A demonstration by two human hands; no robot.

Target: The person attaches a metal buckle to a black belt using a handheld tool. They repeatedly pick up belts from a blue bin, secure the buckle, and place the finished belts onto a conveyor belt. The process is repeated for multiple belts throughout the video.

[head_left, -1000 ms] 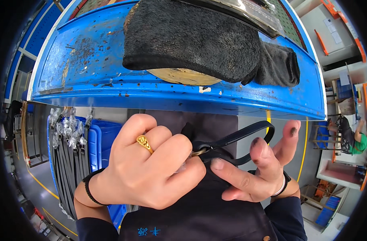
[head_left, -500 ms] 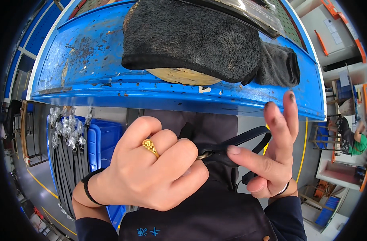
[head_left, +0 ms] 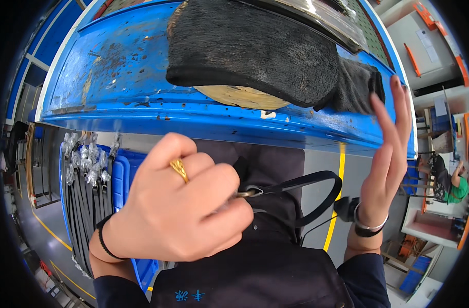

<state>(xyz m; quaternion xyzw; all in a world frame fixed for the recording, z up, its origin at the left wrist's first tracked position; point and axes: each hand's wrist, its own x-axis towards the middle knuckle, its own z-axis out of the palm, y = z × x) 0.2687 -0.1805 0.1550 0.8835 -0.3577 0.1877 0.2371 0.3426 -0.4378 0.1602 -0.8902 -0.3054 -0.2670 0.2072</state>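
Note:
My left hand [head_left: 180, 210], with a gold ring on one finger, is closed on a black strap [head_left: 316, 176] at its brass-coloured metal fitting [head_left: 249, 192]. The part of the fitting inside the fist is hidden. From there the strap bends rightward in a loop over my dark apron [head_left: 265, 251]. My right hand [head_left: 388, 159] is raised apart from the strap near the bench's front right corner, fingers stretched out and holding nothing. A dark piece [head_left: 346, 208] hangs beside my right wrist; I cannot tell what it is.
On the blue workbench [head_left: 126, 61] a dark cloth [head_left: 255, 51] covers part of a round wooden-looking block [head_left: 239, 96]. A smaller grey cloth [head_left: 360, 87] lies to its right. Several black straps [head_left: 88, 215] with plastic-wrapped ends hang at a blue bin [head_left: 122, 185] on the left.
My right hand has let go of the strap and moved up and to the right, its fingers stretching out. My left hand has shifted slightly left with the strap's fitting; the loop has swung lower.

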